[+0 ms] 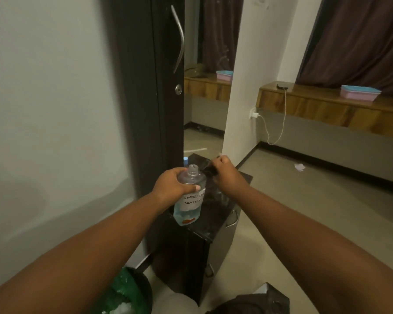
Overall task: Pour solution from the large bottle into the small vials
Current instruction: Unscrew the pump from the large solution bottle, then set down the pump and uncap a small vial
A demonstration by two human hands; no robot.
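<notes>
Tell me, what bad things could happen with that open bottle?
The large bottle has no cap on, and only the left hand grips it near the neck, so a tilt could spill solution. It also stands close to the front edge of the small black cabinet, so a bump might knock it off. The right hand holds a dark thing, probably the cap, which could drop.

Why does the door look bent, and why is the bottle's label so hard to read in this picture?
Head view: the wide-angle lens bows straight lines, so the dark door curves; the room is dim, so the image is soft and grainy; the large bottle in the left hand shows a slightly blurred handwritten label; the right hand and the dark cap it grips smear together.
</notes>
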